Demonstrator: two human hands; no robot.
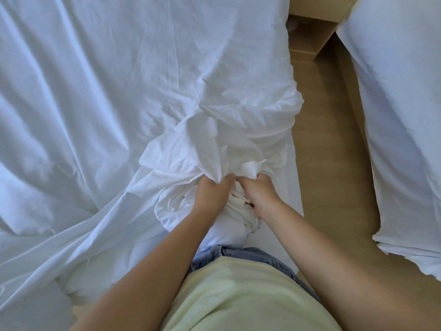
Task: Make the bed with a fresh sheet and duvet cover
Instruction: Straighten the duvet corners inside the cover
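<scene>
Both hands grip the bunched white sheet (214, 144). The left hand (211, 195) pinches a fold with curled fingers, and the right hand (259, 195), just beside it, clutches a wad. The sheet spreads wrinkled over the bed (290, 187) ahead and left of the hands. Right of the hands is wooden floor (334, 163), then other white bedding (401, 115).
</scene>
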